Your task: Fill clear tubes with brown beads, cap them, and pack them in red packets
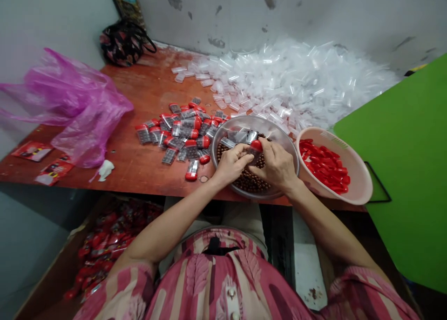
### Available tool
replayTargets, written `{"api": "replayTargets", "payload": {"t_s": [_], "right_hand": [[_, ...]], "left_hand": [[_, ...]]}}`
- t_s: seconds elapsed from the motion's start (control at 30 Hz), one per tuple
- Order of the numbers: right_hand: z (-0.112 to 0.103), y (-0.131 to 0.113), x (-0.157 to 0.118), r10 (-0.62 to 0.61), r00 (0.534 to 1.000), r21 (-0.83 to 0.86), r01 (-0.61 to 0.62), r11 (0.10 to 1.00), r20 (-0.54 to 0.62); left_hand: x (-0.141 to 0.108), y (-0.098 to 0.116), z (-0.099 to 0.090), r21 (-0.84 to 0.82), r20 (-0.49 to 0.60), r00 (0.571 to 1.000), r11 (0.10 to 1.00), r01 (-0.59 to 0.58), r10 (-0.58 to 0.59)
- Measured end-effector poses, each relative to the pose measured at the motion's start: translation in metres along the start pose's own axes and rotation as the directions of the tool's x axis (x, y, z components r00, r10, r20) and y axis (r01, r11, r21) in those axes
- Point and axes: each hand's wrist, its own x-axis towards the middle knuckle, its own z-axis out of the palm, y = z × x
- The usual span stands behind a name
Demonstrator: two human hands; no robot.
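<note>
A reddish-brown wooden table carries a broad heap of clear plastic sleeves along its far edge. At its near edge stands a metal bowl holding brown beads, with a few clear cases lying on top. Just beside it, toward the right, a pink plastic basket contains loose red caps. Left of the bowl lies a pile of red-capped cases with dark contents. The left hand and right hand together grip one small capped case above the bowl, red end up; the fingers hide how full it is. It should be light, stiff and smooth, perhaps slippery, its thin clear wall likely to crack if squeezed; the narrow sides and cap seem the best hold.
</note>
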Motion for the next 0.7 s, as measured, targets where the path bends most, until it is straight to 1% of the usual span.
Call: {"api": "replayTargets", "payload": {"t_s": [0.1, 0.17, 0.23, 0.37, 0.43, 0.5, 0.53, 0.6, 0.63, 0.67, 0.7], "right_hand": [[0.002, 0.002, -0.001, 0.01, 1.0, -0.042, -0.011, 0.999, -0.011], [0.003, 0.001, 0.0, 0.025, 1.0, -0.056, -0.026, 0.998, -0.011], [0.004, -0.002, 0.001, 0.038, 0.999, -0.048, -0.037, 0.998, 0.002], [-0.002, -0.004, 0.002, 0.06, 0.997, 0.065, -0.063, 0.996, 0.046], [-0.01, 0.006, -0.001, 0.124, 0.989, 0.14, -0.134, 0.981, 0.083], [-0.019, 0.028, -0.009, 0.251, 0.959, 0.162, -0.27, 0.949, 0.129], [-0.024, 0.044, -0.014, 0.326, 0.933, 0.144, -0.347, 0.927, 0.15], [-0.029, 0.083, -0.027, 0.467, 0.865, 0.064, -0.484, 0.872, 0.185], [-0.03, 0.103, -0.034, 0.507, 0.834, 0.017, -0.522, 0.853, 0.218], [-0.03, 0.124, -0.041, 0.532, 0.806, -0.02, -0.546, 0.837, 0.26], [-0.029, 0.142, -0.047, 0.533, 0.791, -0.028, -0.551, 0.834, 0.301]], "left_hand": [[0.001, -0.001, -0.001, -0.022, 0.018, 1.0, 1.0, 0.01, -0.01], [0.003, -0.002, 0.0, -0.09, 0.025, 1.0, 0.996, 0.019, -0.017], [0.006, -0.002, 0.003, -0.179, 0.009, 0.999, 0.983, 0.036, -0.035], [0.012, 0.001, 0.007, -0.335, -0.072, 0.99, 0.938, 0.089, -0.12], [0.017, 0.004, 0.001, -0.364, -0.124, 0.981, 0.927, 0.094, -0.148], [0.027, 0.005, -0.014, -0.337, -0.213, 0.968, 0.94, 0.058, -0.136], [0.033, 0.005, -0.024, -0.317, -0.275, 0.955, 0.948, 0.023, -0.115], [0.049, 0.004, -0.048, -0.252, -0.365, 0.928, 0.967, -0.025, -0.071], [0.057, 0.002, -0.06, -0.21, -0.415, 0.909, 0.976, -0.058, -0.036], [0.064, 0.001, -0.07, -0.162, -0.478, 0.878, 0.981, -0.102, 0.012], [0.069, -0.001, -0.079, -0.104, -0.508, 0.859, 0.985, -0.138, 0.067]]}}
